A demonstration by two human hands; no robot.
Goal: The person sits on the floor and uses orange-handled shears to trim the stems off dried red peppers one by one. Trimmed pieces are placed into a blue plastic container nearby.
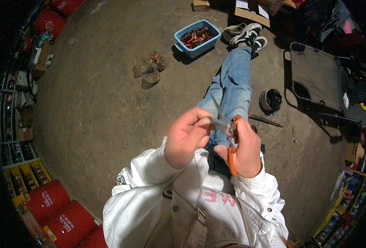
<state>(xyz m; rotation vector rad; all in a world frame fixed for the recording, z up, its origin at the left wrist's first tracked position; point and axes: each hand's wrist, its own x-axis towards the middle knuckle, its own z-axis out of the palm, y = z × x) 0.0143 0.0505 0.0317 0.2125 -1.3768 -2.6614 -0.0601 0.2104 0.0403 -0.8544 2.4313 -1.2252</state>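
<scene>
My left hand (187, 136) pinches one end of a thin grey wire or cable piece (221, 122) held up over my lap. My right hand (243, 149) grips an orange-handled cutting tool (231, 157), pliers or cutters, whose jaws meet the wire near my left fingertips. Both hands are close together, above my outstretched legs in blue jeans (231, 89). White jacket sleeves cover my forearms. The tool's jaws are partly hidden by my fingers.
A blue plastic tub (197, 39) of reddish-brown scrap stands on the concrete floor ahead. Lumps of scrap (150, 70) lie to its left. A small black bucket (269, 100), a thin rod (265, 120) and a folding chair (315, 76) sit right. Red drums (61, 211) stand lower left.
</scene>
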